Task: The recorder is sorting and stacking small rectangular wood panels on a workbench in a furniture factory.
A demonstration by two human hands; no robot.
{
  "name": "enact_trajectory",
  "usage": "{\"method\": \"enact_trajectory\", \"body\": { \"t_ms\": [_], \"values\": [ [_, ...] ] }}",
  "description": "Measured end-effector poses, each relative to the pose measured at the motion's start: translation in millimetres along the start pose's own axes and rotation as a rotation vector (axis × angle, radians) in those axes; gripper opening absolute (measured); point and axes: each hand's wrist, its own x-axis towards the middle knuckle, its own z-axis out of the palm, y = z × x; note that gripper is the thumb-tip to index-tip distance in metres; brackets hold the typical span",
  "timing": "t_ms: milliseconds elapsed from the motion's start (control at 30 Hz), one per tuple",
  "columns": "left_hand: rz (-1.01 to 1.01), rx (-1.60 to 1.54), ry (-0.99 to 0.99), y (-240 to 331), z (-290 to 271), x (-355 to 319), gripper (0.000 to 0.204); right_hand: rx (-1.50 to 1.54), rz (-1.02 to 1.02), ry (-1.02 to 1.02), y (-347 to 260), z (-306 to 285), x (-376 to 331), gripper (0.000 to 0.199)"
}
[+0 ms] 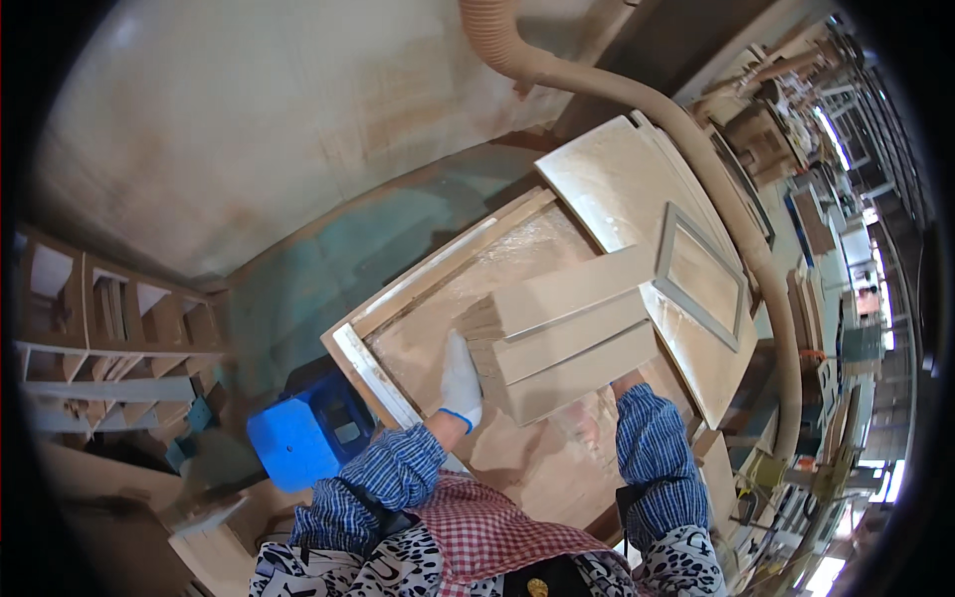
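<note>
Three flat beige boards [582, 372] lie side by side or overlapping at a slant over the worktable, with narrow dark lines between them. My right hand [626, 382] is at the near right edge of the closest board. Its fingers go out of sight beneath that board and seem to hold it. My left hand [461, 383], in a white glove with a blue cuff, is just left of the boards. Its fingers stretch away from me, open, with nothing seen in them. A small gap separates the glove from the nearest board.
Under the boards is a wooden worktable [527, 453] with a raised rim. A pale panel [587, 174] and a grey rectangular frame [665, 254] lie at its far right. A ribbed hose [786, 338] curves along the right. A blue stool [298, 443] and wooden shelves [124, 350] stand left.
</note>
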Motion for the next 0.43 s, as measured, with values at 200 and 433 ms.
{"method": "enact_trajectory", "body": {
  "t_ms": [200, 433],
  "values": [
    [-0.19, -0.126, -0.229, -11.6, -16.9, 24.9, 0.068, -0.284, 0.004, -0.022, 30.4, -20.4, -7.5, 0.033],
    [-0.184, 0.341, -0.793, 7.4, -111.8, 101.3, 0.061, -0.863, -0.289, -0.242, 54.3, 28.0, 39.4, 0.034]
  ]
}}
